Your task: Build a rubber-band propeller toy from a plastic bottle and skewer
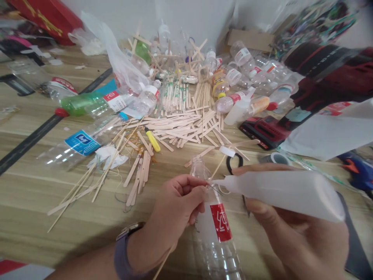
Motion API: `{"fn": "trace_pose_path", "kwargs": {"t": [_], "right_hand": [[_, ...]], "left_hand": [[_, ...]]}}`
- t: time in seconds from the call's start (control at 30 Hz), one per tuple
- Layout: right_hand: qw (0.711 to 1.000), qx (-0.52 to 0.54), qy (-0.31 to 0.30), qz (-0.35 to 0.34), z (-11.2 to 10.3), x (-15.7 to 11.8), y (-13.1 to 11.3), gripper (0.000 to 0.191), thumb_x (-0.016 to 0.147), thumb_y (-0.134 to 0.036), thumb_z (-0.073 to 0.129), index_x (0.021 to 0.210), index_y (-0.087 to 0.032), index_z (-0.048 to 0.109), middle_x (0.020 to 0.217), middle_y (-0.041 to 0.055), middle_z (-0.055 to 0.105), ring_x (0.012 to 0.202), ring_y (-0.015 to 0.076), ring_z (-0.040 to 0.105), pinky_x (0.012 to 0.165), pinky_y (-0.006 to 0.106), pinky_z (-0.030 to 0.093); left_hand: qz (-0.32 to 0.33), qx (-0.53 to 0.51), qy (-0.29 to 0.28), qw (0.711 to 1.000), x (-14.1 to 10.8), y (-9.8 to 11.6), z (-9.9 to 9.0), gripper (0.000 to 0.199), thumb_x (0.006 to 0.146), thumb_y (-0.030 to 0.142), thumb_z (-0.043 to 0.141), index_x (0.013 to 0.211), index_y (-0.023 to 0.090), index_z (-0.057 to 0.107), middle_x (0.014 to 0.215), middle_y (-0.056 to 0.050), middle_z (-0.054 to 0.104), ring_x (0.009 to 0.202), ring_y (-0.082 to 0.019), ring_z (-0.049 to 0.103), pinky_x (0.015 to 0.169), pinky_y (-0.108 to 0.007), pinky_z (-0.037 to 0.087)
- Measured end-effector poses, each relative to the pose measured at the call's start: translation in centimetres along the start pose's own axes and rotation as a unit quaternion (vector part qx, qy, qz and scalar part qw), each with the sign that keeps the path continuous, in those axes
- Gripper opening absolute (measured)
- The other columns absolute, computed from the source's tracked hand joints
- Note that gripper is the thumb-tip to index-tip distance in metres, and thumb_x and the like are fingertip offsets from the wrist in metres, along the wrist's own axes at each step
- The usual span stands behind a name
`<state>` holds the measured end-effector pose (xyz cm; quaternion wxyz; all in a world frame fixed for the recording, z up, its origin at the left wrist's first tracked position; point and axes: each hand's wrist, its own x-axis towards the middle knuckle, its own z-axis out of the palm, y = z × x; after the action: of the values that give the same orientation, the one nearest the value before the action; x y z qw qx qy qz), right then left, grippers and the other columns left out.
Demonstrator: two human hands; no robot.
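Observation:
My left hand (186,198) is closed in a pinch around a thin wooden skewer (218,168), which runs on below the wrist. A fine dark strand shows at the fingertips. A white bottle cap (227,151) appears at the skewer's far end; whether it is attached I cannot tell. My right hand (291,233) grips a translucent white squeeze bottle (285,192), tilted sideways, its nozzle touching or almost touching the left fingertips. Beneath both hands lies a clear plastic bottle (233,254) with a red label, its neck pointing away from me.
Flat wooden sticks (180,126) are heaped mid-table, with many plastic bottles behind. A red-black cordless drill (291,105) stands at right, near a black ring (234,163) and a blue glue gun (357,171). At left are a green bottle (78,104), a yellow marker (152,140) and loose skewers (75,192).

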<state>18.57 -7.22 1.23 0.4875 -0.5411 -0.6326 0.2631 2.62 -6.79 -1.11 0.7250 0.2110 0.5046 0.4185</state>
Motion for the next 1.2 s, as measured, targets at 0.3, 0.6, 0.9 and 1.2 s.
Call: {"fn": "trace_pose_path", "kwargs": {"t": [0.3, 0.6, 0.9, 1.2], "right_hand": [[0.999, -0.029, -0.031, -0.024, -0.3, 0.1, 0.5, 0.031, 0.078, -0.045, 0.075, 0.103, -0.028, 0.067, 0.096, 0.0034, 0.072, 0.082, 0.0250, 0.068, 0.067, 0.033, 0.054], [0.999, 0.012, -0.028, -0.011, -0.1, 0.0, 0.3, 0.030, 0.076, -0.045, 0.077, 0.100, -0.029, 0.069, 0.095, 0.0040, 0.070, 0.084, 0.0270, 0.066, 0.073, 0.039, 0.053], [0.999, 0.042, -0.018, -0.022, 0.0, 0.4, 0.6, 0.031, 0.075, -0.041, 0.079, 0.101, -0.027, 0.069, 0.093, 0.0042, 0.073, 0.080, 0.0248, 0.070, 0.066, 0.035, 0.059], [0.994, 0.103, -0.024, -0.013, -0.3, 0.9, 0.9, 0.028, 0.078, -0.032, 0.077, 0.104, -0.029, 0.067, 0.093, 0.0027, 0.076, 0.083, 0.0251, 0.073, 0.074, 0.036, 0.062]], "left_hand": [[-0.002, 0.004, 0.003, 1.000, 0.2, -0.1, -0.1, 0.017, 0.067, 0.026, 0.071, 0.078, 0.015, 0.066, 0.044, 0.008, 0.054, 0.031, -0.002, 0.034, 0.032, -0.015, 0.019], [-0.012, 0.003, 0.013, 1.000, 0.0, -0.1, -0.1, 0.017, 0.067, 0.026, 0.072, 0.078, 0.015, 0.066, 0.044, 0.007, 0.055, 0.032, -0.002, 0.034, 0.032, -0.014, 0.021], [-0.012, -0.027, -0.014, 0.999, -0.1, 0.0, -0.1, 0.020, 0.067, 0.027, 0.073, 0.081, 0.014, 0.066, 0.044, 0.007, 0.055, 0.031, -0.001, 0.032, 0.033, -0.015, 0.018], [-0.001, -0.039, -0.034, 0.999, -0.2, 0.1, -0.1, 0.019, 0.068, 0.029, 0.073, 0.080, 0.014, 0.068, 0.044, 0.007, 0.054, 0.033, -0.001, 0.032, 0.035, -0.016, 0.017]]}}
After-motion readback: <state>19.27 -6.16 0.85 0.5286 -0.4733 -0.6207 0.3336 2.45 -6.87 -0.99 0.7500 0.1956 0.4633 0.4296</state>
